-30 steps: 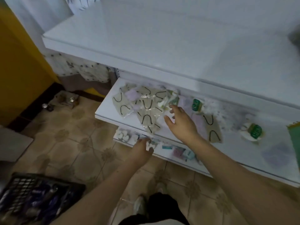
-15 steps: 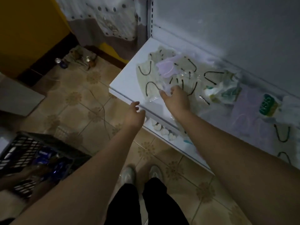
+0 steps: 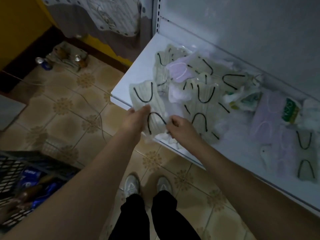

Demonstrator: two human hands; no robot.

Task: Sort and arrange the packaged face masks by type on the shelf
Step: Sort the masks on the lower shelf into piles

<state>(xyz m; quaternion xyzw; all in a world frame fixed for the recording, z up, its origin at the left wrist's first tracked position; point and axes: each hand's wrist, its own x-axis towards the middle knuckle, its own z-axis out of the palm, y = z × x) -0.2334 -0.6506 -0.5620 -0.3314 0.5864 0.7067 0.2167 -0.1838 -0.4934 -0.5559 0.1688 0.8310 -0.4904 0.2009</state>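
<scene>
Both hands have come together at the white shelf's front left edge, where the left hand and right hand each pinch one side of a clear-packaged pale mask with black ear loops, beside the jumbled mask pile.

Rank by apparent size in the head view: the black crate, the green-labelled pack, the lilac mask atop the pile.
1. black crate, though nearness to the camera enlarges it
2. lilac mask
3. green-labelled pack, only slightly smaller
</scene>
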